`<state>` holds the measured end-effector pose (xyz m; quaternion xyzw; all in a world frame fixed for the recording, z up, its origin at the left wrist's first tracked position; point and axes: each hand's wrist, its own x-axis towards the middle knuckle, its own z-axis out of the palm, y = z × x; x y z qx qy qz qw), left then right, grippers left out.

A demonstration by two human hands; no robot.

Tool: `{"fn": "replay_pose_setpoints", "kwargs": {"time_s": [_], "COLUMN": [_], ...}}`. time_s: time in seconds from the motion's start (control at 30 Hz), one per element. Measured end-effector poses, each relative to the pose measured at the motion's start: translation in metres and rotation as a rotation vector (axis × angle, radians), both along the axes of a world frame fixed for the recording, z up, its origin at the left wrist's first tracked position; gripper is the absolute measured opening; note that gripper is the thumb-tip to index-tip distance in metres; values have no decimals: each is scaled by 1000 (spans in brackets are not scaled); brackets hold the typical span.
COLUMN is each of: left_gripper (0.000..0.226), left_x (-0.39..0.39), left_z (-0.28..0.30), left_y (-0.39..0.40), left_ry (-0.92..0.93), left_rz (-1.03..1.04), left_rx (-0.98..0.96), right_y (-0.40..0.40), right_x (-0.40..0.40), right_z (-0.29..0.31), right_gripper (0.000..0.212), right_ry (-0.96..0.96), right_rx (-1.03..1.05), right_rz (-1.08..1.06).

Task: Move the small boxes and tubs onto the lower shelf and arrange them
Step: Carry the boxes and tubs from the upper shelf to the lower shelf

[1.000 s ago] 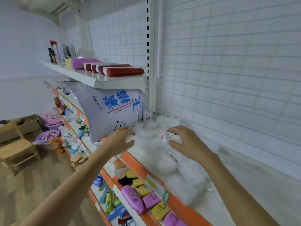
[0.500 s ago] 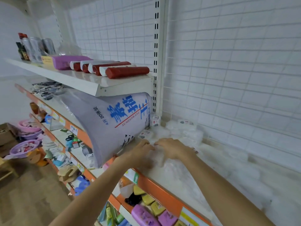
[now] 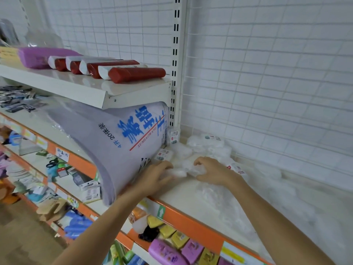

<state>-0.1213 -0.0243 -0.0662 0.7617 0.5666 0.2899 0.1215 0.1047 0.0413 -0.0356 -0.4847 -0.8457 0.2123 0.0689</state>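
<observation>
upper shelf (image 3: 80,87) carrying red tubes (image 3: 136,74) lying in a row, purple pack (image 3: 41,56) lying beside them | big white bag (image 3: 122,142) with blue print leaning out under it | soap bars (image 3: 177,240) sitting below | scissors (image 3: 52,163) lying left

Hands (image 3: 183,172) — now apart, from together.

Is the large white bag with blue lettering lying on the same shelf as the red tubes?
No: the bag lies on the shelf below, while the red tubes lie on the upper white shelf.
</observation>
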Motion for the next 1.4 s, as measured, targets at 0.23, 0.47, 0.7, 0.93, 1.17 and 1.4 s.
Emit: {"fn": "replay_pose_setpoints", "kwargs": {"time_s": [0.23,0.47,0.7,0.93,1.17,1.4], "left_gripper": [9,23,82,71,77,68], "left_x": [2,7,-2,-8,-8,-2], "left_z": [12,16,-3,-15,-21,-1], "left_y": [11,6,-3,7,14,14], "left_ry": [-309,-373,-3,-83,-122,-108], "left_rz": [94,116,189,171,187,149], "left_rx": [-130,-231,-224,-191,-187,-80], "right_y": [5,12,21,20,18,-3], "right_x": [29,20,9,6,-4,7], "right_z": [13,7,-2,-3,-3,24], "right_gripper": [16,26,20,64,69,71], "right_ry": [160,260,268,89,50,111], "right_rx": [-264,-113,-82,-205,-106,173], "right_rz": [-74,-190,-229,-160,-185,-210]}}
